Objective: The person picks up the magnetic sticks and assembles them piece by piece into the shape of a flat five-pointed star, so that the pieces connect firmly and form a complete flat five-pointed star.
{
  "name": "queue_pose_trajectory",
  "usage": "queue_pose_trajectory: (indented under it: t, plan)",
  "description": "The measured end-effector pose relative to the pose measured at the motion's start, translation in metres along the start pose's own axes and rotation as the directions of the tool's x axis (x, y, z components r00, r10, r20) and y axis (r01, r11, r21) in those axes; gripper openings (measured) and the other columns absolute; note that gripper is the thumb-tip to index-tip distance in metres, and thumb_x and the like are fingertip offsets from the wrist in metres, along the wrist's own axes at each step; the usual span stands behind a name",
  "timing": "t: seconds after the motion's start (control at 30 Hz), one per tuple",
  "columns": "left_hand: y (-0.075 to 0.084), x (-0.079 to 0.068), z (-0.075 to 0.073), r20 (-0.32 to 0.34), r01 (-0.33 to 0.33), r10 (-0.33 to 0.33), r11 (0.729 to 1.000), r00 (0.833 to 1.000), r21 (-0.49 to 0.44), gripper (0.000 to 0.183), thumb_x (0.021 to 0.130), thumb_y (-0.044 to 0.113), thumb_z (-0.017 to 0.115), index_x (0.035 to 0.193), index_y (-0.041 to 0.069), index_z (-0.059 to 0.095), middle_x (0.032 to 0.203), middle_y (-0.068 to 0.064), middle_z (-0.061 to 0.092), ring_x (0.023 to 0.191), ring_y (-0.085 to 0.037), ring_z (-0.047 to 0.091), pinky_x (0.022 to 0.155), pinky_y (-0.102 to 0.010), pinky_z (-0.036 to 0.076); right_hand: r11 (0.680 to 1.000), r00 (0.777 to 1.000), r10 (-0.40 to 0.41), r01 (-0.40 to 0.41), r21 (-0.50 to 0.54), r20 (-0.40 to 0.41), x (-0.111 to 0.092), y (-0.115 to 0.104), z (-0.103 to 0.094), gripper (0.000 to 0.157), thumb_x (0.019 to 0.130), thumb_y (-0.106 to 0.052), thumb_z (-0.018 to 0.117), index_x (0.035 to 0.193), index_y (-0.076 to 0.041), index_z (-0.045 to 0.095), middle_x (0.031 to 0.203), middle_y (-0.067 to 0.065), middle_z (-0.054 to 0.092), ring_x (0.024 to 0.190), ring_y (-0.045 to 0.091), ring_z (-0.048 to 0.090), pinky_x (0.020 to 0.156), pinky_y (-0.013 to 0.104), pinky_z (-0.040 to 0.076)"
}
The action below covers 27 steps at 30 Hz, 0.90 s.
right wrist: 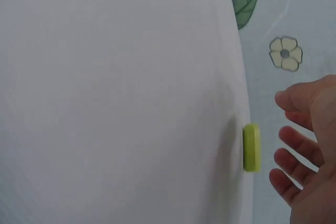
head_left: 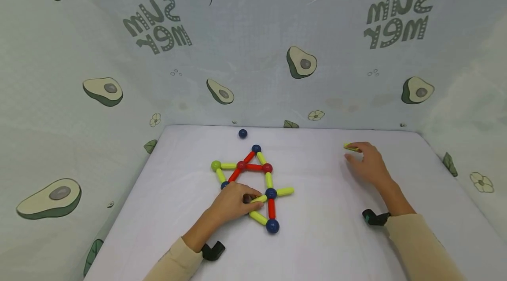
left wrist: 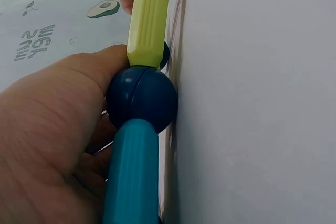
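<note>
A flat figure of magnetic sticks and balls lies on the white table (head_left: 325, 237). It has red sticks (head_left: 271, 209), yellow-green sticks (head_left: 285, 191), blue balls (head_left: 272, 226), red balls and a green ball (head_left: 215, 166). My left hand (head_left: 231, 202) covers its lower left part. Seen from the left wrist, thumb and fingers hold a dark blue ball (left wrist: 142, 98) between a yellow-green stick (left wrist: 148, 22) and a teal stick (left wrist: 131, 174). At the far right, my right hand (head_left: 368, 164) reaches over a loose yellow-green stick (right wrist: 252, 148), fingers spread and thumb apart.
A single blue ball (head_left: 243, 133) lies near the table's back edge, behind the figure. Printed cloth (head_left: 257, 43) with avocados hangs behind the table and at both sides. Black wrist mounts (head_left: 213, 251) stick out under both wrists.
</note>
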<state>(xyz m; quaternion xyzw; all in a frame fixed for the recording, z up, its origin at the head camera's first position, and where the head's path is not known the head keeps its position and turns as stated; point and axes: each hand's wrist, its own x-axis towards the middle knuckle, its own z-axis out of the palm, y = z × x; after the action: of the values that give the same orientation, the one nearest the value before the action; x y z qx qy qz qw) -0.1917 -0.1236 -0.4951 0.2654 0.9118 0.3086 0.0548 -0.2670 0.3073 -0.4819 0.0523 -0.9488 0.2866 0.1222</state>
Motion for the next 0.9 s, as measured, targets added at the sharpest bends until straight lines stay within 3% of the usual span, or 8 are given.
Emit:
queue_pose_trajectory:
  t: [0.1,0.23,0.4,0.53,0.67,0.9]
  plan:
    - [0.001,0.0,0.002,-0.002,-0.003,0.002,1.0,1.0,-0.011,0.03,0.093,0.04,0.077,0.114,0.02,0.081,0.081,0.017,0.07,0.074,0.001,0.057,0.066,-0.017,0.048,0.998,0.998,0.055,-0.054,-0.041,0.011,0.009,0.017,-0.006,0.043,0.101,-0.015,0.06,0.138,0.005,0.055,0.146,0.037,0.043,0.133,0.058,0.04,0.106,0.073,0.035]
    - [0.0,0.0,0.004,0.004,0.002,-0.002,1.0,1.0,-0.031,0.031,0.093,0.04,0.077,0.115,0.02,0.08,0.081,0.017,0.069,0.074,0.001,0.056,0.066,-0.017,0.049,0.993,0.992,0.084,-0.076,-0.09,0.095,0.015,0.028,-0.008,0.051,0.101,-0.014,0.058,0.146,0.006,0.046,0.15,0.039,0.036,0.137,0.061,0.033,0.11,0.074,0.029]
    - [-0.001,0.0,0.005,-0.004,-0.016,0.016,0.999,1.0,-0.041,0.03,0.093,0.039,0.077,0.115,0.019,0.081,0.082,0.017,0.069,0.073,0.001,0.056,0.065,-0.017,0.049,0.996,0.991,0.081,-0.076,-0.049,0.107,0.016,0.03,-0.004,0.041,0.1,-0.01,0.06,0.136,0.007,0.053,0.137,0.036,0.047,0.123,0.054,0.047,0.101,0.069,0.04]
    - [0.001,0.0,0.004,-0.007,-0.014,0.014,0.999,1.0,-0.046,0.03,0.093,0.039,0.077,0.114,0.019,0.081,0.083,0.017,0.07,0.073,0.001,0.056,0.065,-0.017,0.048,0.998,0.993,0.057,-0.059,0.01,0.102,0.016,0.028,0.004,0.029,0.099,-0.009,0.064,0.124,0.005,0.058,0.121,0.03,0.058,0.108,0.044,0.055,0.088,0.057,0.047]
    - [0.001,-0.001,0.003,-0.004,-0.002,0.002,0.999,1.0,-0.047,0.029,0.093,0.04,0.077,0.114,0.019,0.081,0.082,0.017,0.07,0.073,0.001,0.056,0.065,-0.017,0.048,0.998,0.991,0.016,-0.023,0.052,0.131,0.011,0.011,0.016,0.031,0.099,-0.011,0.067,0.126,0.002,0.061,0.117,0.025,0.062,0.102,0.036,0.056,0.085,0.046,0.048]
    - [0.001,0.0,0.003,-0.016,-0.014,0.013,0.999,1.0,-0.038,0.028,0.093,0.038,0.077,0.112,0.019,0.081,0.081,0.015,0.07,0.072,0.001,0.056,0.064,-0.017,0.048,0.991,0.984,-0.094,0.077,0.113,0.154,0.003,-0.04,0.044,0.028,0.096,-0.009,0.07,0.123,-0.002,0.068,0.112,0.017,0.067,0.097,0.028,0.058,0.081,0.034,0.049]
